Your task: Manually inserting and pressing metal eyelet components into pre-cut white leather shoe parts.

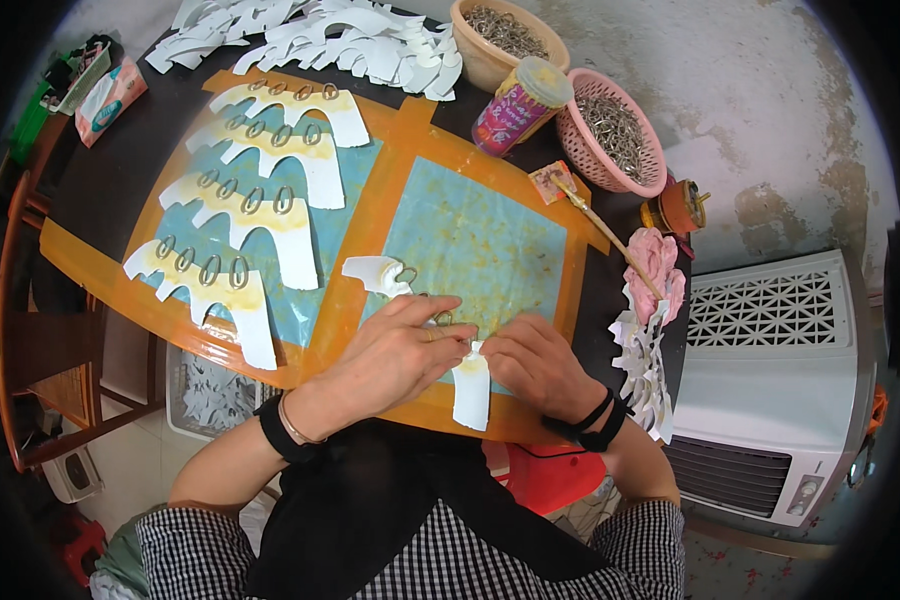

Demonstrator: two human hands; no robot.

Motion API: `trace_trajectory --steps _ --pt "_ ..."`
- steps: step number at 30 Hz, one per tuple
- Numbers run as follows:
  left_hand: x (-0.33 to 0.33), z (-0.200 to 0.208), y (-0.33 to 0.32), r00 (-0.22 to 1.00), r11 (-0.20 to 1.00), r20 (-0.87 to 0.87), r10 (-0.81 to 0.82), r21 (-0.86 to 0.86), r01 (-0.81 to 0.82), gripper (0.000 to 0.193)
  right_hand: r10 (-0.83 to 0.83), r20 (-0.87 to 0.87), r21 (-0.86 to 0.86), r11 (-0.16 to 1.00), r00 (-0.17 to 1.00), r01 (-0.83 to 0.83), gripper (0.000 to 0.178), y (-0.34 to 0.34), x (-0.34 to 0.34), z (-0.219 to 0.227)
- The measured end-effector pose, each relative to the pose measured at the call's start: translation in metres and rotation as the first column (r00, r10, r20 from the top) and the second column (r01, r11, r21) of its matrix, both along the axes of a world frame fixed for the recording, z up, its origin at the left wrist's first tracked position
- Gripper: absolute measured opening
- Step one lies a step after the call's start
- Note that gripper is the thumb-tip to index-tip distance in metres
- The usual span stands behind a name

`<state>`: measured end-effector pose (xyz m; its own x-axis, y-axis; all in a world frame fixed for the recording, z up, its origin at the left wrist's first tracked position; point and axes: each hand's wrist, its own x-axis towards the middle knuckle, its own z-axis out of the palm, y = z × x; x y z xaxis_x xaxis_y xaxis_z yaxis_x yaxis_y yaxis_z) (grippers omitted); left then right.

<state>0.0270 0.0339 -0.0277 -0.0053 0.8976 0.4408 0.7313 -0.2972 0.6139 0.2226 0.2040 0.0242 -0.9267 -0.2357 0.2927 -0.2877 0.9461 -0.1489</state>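
Left hand: back of the left hand point(405, 340) up, fingers reaching toward the right hand point(532, 358); the 2 are close together at a white paper piece point(472, 395), but how each grips cannot be told.
Paper: 1 end hangs below the fingertips, another white end point(372, 271) shows beyond the left hand, which hides whatever lies between; whether they join cannot be seen.
Metal rings: 1 metal ring point(408, 275) shows just beyond the left hand; others, partly covered, sit at its fingers.
Left of the hands: 4 scalloped pieces point(295, 250), each bearing 4 rings.
Right of the hands: a brush point(610, 236), its lower end near pink cloth point(653, 262).
Far beyond: a white stack point(355, 45), cut off at the top; a pink basket point(654, 170) of small metal pieces, too jumbled to count.
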Motion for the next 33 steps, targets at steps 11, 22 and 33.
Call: trace_trajectory --steps 11,22,33 --pt "-0.001 0.002 0.0 1.0 1.0 0.01 0.0 -0.007 0.0 0.019 0.026 -0.021 0.118 0.993 0.999 -0.024 0.023 -0.004 -0.003 0.004" --pt "0.001 0.007 0.001 1.0 1.0 0.013 0.019 -0.013 -0.019 0.018 -0.027 -0.009 0.086 0.996 1.0 0.028 0.021 -0.008 -0.002 0.005" --pt "0.0 0.008 0.002 1.0 1.0 0.003 0.015 -0.012 -0.015 0.018 -0.228 -0.012 -0.012 0.974 0.974 0.228 0.024 -0.019 0.001 -0.004"
